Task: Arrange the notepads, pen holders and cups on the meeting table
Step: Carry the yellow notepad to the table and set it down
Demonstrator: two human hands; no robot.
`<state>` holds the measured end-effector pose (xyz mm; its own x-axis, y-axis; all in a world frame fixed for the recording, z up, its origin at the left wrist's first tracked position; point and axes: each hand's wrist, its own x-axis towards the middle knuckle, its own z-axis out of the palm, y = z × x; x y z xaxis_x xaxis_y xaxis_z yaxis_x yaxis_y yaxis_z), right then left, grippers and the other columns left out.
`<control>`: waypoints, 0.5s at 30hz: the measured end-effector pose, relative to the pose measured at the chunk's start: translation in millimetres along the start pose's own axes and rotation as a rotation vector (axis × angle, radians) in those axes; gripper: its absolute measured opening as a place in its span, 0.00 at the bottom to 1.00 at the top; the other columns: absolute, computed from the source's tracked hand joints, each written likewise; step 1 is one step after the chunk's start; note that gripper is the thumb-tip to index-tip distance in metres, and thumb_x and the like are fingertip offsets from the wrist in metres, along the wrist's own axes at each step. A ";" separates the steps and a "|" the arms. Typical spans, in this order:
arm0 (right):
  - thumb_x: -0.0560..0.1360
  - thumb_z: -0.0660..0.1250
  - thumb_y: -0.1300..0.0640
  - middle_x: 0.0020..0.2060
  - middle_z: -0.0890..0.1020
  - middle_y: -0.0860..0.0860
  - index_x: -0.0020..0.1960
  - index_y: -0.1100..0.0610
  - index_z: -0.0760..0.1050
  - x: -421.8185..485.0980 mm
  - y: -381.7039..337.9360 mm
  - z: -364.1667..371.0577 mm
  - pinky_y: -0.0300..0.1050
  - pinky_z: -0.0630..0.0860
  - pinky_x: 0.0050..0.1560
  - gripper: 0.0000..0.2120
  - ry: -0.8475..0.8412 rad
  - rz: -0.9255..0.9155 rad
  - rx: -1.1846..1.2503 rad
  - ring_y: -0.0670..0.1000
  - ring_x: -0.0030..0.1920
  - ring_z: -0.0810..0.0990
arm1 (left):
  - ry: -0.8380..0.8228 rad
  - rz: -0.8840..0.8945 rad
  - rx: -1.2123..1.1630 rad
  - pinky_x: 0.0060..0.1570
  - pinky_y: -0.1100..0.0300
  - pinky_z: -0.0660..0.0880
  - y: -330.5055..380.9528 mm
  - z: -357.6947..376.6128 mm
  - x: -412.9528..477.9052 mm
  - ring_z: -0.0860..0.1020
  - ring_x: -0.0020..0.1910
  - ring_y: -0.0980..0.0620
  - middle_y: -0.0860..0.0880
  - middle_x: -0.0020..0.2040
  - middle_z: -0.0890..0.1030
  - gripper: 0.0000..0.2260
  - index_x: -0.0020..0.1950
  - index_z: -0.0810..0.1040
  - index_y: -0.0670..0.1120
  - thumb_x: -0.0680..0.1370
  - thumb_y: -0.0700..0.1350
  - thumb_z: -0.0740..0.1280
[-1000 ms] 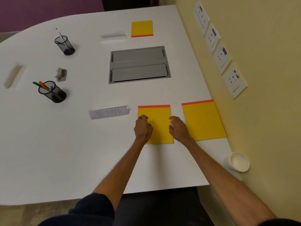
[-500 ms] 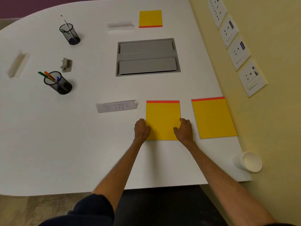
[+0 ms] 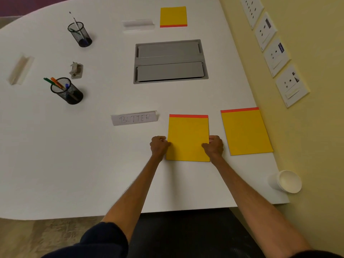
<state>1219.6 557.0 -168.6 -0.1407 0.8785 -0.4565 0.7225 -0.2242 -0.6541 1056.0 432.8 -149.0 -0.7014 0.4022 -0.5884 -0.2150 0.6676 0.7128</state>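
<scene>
White cup at the near right corner of the table, by the wall, well apart from both hands. Both forearms are stretched forward and bare, with dark sleeves at the bottom edge. Left hand grips the left edge of the middle notepad and right hand grips its right edge. Fingers are curled and knuckles up. The pad lies flat between the hands, yellow with a red strip on its far edge. A second notepad of the same look sits just to the right, apart and slightly turned. Name card reading BUTTER lies left of the pad's top. Near pen holder is black mesh with pens, far left. Grey cable box is mid-table. Far pen holder and far notepad lie beyond.
</scene>
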 end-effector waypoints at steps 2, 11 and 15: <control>0.71 0.72 0.66 0.62 0.76 0.60 0.66 0.63 0.71 -1.5 0.5 -1.0 0.55 0.77 0.59 0.24 0.000 0.002 0.015 0.61 0.60 0.77 | -0.007 -0.046 -0.057 0.64 0.44 0.74 -0.9 0.1 -1.1 0.78 0.61 0.39 0.37 0.63 0.78 0.22 0.65 0.76 0.35 0.72 0.35 0.74; 0.73 0.71 0.67 0.62 0.78 0.60 0.67 0.62 0.71 -9.7 -10.5 -5.3 0.53 0.76 0.60 0.24 -0.022 -0.026 0.093 0.60 0.61 0.77 | -0.096 -0.052 -0.190 0.57 0.49 0.76 1.7 -7.2 -13.7 0.79 0.55 0.41 0.36 0.61 0.80 0.17 0.63 0.78 0.36 0.74 0.32 0.70; 0.73 0.72 0.65 0.63 0.77 0.59 0.68 0.63 0.71 -16.6 -20.6 -15.5 0.51 0.75 0.61 0.24 -0.007 -0.052 0.098 0.59 0.63 0.77 | -0.074 0.016 -0.158 0.54 0.54 0.75 11.7 -10.2 -21.1 0.78 0.53 0.44 0.37 0.60 0.80 0.17 0.63 0.78 0.37 0.75 0.33 0.70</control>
<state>1217.6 553.6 -138.2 -0.1813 0.8873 -0.4240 0.6446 -0.2184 -0.7327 1061.4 425.7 -124.3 -0.6551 0.4604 -0.5990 -0.3130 0.5562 0.7699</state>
